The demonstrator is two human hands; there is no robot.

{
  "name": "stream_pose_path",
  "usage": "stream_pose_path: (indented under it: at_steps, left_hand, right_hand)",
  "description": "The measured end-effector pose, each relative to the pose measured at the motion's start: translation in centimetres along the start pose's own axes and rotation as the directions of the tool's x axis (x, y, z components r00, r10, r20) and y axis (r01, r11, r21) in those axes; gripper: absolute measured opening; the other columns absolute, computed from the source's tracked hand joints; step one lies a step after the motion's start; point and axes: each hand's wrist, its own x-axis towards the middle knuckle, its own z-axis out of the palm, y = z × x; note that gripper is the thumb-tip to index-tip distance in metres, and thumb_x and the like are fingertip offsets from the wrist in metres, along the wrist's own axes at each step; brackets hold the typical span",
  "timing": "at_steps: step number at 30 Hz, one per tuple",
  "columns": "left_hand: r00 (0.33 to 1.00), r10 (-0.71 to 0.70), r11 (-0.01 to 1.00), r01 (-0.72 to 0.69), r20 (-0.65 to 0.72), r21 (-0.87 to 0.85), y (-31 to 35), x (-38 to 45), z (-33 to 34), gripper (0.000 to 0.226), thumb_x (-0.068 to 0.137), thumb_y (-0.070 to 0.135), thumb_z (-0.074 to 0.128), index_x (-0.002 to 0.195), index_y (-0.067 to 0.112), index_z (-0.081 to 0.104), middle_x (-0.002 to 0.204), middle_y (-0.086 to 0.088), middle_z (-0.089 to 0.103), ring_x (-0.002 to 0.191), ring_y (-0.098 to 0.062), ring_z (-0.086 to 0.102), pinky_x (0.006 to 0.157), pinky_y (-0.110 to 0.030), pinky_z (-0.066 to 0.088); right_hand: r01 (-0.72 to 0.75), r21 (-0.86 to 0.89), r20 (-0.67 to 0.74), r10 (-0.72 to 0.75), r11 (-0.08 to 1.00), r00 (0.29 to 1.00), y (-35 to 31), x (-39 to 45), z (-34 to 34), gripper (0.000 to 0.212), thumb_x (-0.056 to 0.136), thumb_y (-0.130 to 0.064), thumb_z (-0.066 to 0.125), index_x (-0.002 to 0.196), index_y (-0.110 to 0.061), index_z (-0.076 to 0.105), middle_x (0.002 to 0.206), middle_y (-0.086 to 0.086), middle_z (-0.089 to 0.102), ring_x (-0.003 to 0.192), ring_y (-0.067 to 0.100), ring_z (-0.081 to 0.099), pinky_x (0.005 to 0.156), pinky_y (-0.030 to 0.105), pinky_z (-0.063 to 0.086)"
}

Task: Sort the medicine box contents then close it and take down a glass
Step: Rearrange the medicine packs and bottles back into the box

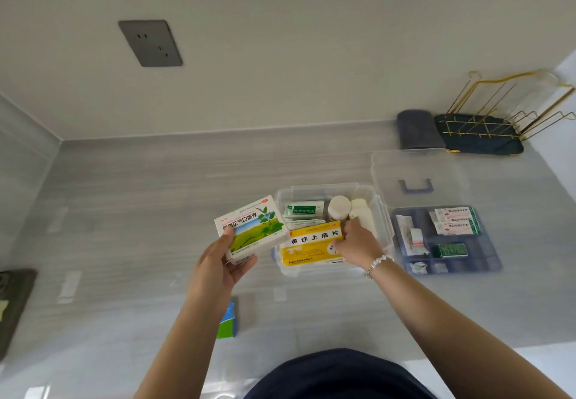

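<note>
The clear medicine box [384,211] stands open on the grey counter, with a yellow packet [308,244], a green-and-white packet [304,210] and white bottles [339,206] inside. My left hand [223,263] holds a white and green medicine carton [252,230] just left of the box. My right hand [353,244] reaches into the box and grips the right end of the yellow packet. The clear lid [417,177] with a blue handle lies behind right. A blue divider tray [486,258] with sachets sits to the right.
A gold wire rack [505,108] on a dark mat stands at the back right beside a rolled dark cloth [416,130]. A small blue-green carton [229,320] lies near the front edge. A dark mat [14,302] sits at the far left. A wall socket [150,43] is above.
</note>
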Motion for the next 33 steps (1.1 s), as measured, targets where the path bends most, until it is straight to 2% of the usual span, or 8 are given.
stream_pose_path:
  at_steps: [2, 6, 11, 18, 21, 25, 28, 33]
  left_hand:
    - [1.000, -0.012, 1.000, 0.012, 0.014, 0.011, 0.0, 0.2, 0.1, 0.020, 0.087, 0.028, 0.060, 0.099, 0.012, 0.064, 0.085, -0.003, 0.075, 0.074, -0.015, 0.072, 0.058, -0.029, 0.059]
    - [0.999, -0.037, 0.999, 0.036, 0.033, 0.029, -0.1, 0.5, 0.5, 0.021, 0.086, 0.028, 0.061, 0.099, 0.011, 0.064, 0.089, -0.004, 0.074, 0.075, -0.015, 0.072, 0.062, -0.031, 0.060]
    - [0.996, -0.069, 0.997, 0.066, 0.058, 0.049, -0.4, 0.8, 1.0, 0.021, 0.086, 0.028, 0.062, 0.098, 0.011, 0.065, 0.088, -0.006, 0.076, 0.078, -0.019, 0.073, 0.061, -0.031, 0.060]
    - [0.992, -0.103, 0.994, 0.100, 0.069, 0.049, -0.8, 1.0, 2.1, 0.030, 0.079, 0.029, 0.067, 0.101, 0.009, 0.063, 0.089, -0.007, 0.076, 0.083, -0.022, 0.073, 0.059, -0.030, 0.059]
    - [0.989, -0.105, 0.992, 0.097, 0.101, 0.080, -1.2, 0.8, 2.9, 0.041, 0.071, 0.033, 0.069, 0.102, 0.008, 0.063, 0.088, -0.007, 0.076, 0.085, -0.022, 0.073, 0.062, -0.030, 0.059]
    - [0.984, -0.136, 0.976, 0.114, 0.111, 0.184, -1.9, 0.6, 4.6, 0.044, 0.076, 0.033, 0.069, 0.107, 0.002, 0.059, 0.093, -0.011, 0.075, 0.088, -0.025, 0.072, 0.070, -0.033, 0.061]
    - [0.983, -0.157, 0.951, 0.123, 0.099, 0.285, -2.7, 0.5, 6.2, 0.043, 0.081, 0.029, 0.067, 0.111, 0.000, 0.055, 0.104, -0.015, 0.071, 0.090, -0.027, 0.071, 0.075, -0.035, 0.060]
    - [0.989, -0.107, 0.885, 0.046, 0.106, 0.463, -3.5, 0.4, 8.6, 0.048, 0.082, 0.030, 0.068, 0.120, 0.006, 0.050, 0.111, -0.013, 0.064, 0.093, -0.024, 0.069, 0.069, -0.030, 0.061]
  right_hand:
    - [-0.010, -0.148, 0.024, 0.014, 0.989, 1.000, 0.3, 0.4, 0.0, 0.028, 0.084, -0.027, 0.055, 0.107, -0.011, 0.054, 0.102, 0.007, 0.067, 0.094, 0.026, 0.064, 0.088, 0.045, 0.050]
    - [-0.026, -0.313, -0.008, 0.025, 0.949, 1.000, -0.1, 0.8, 0.3, 0.028, 0.083, -0.039, 0.056, 0.096, -0.015, 0.059, 0.092, 0.004, 0.068, 0.090, 0.025, 0.065, 0.086, 0.044, 0.052]
    - [-0.025, -0.356, -0.006, 0.025, 0.934, 1.000, -0.3, 1.0, 0.3, 0.031, 0.081, -0.043, 0.060, 0.089, -0.013, 0.060, 0.089, 0.006, 0.067, 0.086, 0.024, 0.065, 0.085, 0.044, 0.053]
    - [0.062, -0.177, -0.028, -0.068, 0.982, 0.997, 0.9, -0.5, -0.8, 0.040, 0.086, -0.040, 0.056, 0.065, -0.007, 0.062, 0.067, 0.011, 0.066, 0.069, 0.026, 0.065, 0.069, 0.032, 0.052]
    - [0.075, 0.182, -0.104, -0.056, 0.980, 0.993, 1.1, -1.8, -1.9, 0.037, 0.090, -0.033, 0.052, 0.088, -0.001, 0.068, 0.080, 0.014, 0.073, 0.070, 0.019, 0.071, 0.070, 0.036, 0.059]
    - [0.114, 0.609, -0.022, -0.127, 0.785, 0.992, 0.2, -3.6, -3.7, 0.030, 0.091, -0.040, 0.046, 0.109, -0.022, 0.062, 0.092, 0.000, 0.073, 0.079, 0.010, 0.071, 0.063, 0.019, 0.057]
    - [0.147, 0.565, 0.075, -0.227, 0.812, 0.971, 0.0, -4.2, -4.3, 0.031, 0.090, -0.048, 0.043, 0.113, -0.034, 0.057, 0.102, -0.005, 0.071, 0.087, 0.010, 0.070, 0.066, 0.018, 0.057]
    - [0.121, 0.460, 0.037, -0.155, 0.879, 0.987, 0.6, -3.7, -3.9, 0.037, 0.088, -0.037, 0.054, 0.123, -0.027, 0.051, 0.104, -0.004, 0.063, 0.091, 0.013, 0.065, 0.074, 0.028, 0.058]
